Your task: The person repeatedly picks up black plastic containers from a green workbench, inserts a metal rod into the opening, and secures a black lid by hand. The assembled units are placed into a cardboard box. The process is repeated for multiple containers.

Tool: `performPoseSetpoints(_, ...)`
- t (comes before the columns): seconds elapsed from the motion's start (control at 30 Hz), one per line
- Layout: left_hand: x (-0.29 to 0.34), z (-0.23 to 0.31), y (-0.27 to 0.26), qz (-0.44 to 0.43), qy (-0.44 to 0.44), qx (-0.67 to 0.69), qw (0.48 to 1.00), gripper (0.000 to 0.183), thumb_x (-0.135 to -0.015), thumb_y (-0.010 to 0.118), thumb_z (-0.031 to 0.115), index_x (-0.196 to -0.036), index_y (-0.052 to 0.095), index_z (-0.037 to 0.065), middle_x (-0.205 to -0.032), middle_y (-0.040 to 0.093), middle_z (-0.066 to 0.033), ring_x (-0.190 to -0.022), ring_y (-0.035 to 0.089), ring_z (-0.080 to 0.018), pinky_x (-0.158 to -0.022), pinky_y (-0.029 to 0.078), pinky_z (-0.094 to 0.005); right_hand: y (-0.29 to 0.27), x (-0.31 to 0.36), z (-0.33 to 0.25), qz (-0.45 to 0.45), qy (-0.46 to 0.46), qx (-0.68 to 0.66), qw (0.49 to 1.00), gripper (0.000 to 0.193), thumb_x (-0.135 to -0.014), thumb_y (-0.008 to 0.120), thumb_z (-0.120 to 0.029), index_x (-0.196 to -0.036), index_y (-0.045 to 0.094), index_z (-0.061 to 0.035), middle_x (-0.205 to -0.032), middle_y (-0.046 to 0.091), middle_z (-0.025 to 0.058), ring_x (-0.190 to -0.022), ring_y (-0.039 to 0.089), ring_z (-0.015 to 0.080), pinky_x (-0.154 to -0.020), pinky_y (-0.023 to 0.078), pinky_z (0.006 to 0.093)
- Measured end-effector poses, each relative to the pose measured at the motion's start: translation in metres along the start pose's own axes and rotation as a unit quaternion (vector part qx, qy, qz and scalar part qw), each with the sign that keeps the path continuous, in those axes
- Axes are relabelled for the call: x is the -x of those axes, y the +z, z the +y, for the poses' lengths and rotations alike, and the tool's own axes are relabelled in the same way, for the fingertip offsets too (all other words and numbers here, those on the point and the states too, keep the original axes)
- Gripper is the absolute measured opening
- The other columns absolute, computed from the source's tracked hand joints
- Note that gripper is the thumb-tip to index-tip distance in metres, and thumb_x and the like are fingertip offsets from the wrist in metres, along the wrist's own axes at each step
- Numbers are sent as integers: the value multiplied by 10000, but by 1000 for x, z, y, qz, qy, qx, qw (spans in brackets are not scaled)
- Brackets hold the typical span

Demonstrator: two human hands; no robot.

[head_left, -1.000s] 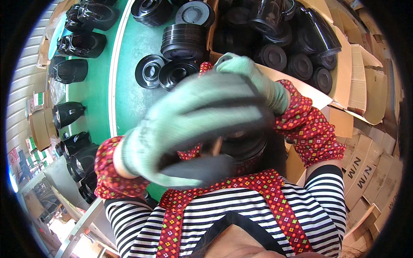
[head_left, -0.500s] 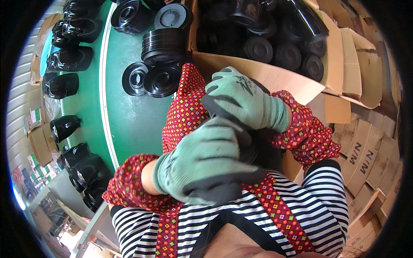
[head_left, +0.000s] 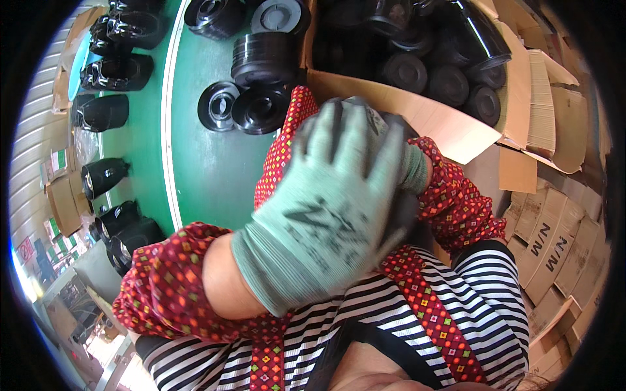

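We see L hand (head_left: 332, 208), fingers apart, over R hand (head_left: 376, 128), its fingers mostly hidden so can't tell; patterned red apron (head_left: 282, 159) right beside L could snag b/c loose.

The worktop (head_left: 202, 173) is running down the left, with pots (head_left: 103, 176) standing along its far-left side. A disc stack (head_left: 263, 62) is standing toward the back, two dishes (head_left: 244, 117) lying just in front of it. An open carton (head_left: 391, 104) (containers (head_left: 448, 83) are lying inside) is sitting to their right, other cartons (head_left: 544, 234) lying further right and nearer. The left hand (head_left: 326, 208) is overlapping the right hand (head_left: 374, 125).
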State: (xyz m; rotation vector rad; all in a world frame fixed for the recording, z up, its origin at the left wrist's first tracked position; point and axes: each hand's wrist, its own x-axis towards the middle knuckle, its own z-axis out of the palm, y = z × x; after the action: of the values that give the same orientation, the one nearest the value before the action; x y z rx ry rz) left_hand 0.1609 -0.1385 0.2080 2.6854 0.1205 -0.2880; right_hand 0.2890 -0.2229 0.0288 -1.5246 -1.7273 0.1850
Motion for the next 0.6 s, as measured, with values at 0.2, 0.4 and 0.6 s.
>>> performPoseSetpoints(0.2,13,-65,7,0,-65,177,982,663,-1024,605,96,-1612,334,-50,-1385,620,-321,-1198,677,-456,-1033,537,-457,-33,-15,-40,-29,143,44,988,316,-931,679,-344,-1157,720,-127,-985,674,78,-921,640,292,-861,426,462)
performPoseSetpoints(0.4,2,-92,18,2,-16,243,970,508,-1063,560,83,-1553,477,-27,-1250,712,-282,-1113,735,-363,-967,553,-404,-61,-13,-51,-115,175,82,974,370,-917,692,-348,-1181,697,-89,-1004,652,111,-921,621,311,-840,437,469)
performPoseSetpoints(0.6,-22,-120,32,-25,67,230,971,440,-1043,594,104,-1472,578,7,-1131,757,-227,-952,777,-339,-852,592,-371,-79,-20,-68,-161,230,128,951,430,-911,718,-358,-1206,682,-47,-994,655,129,-943,644,316,-819,482,459)
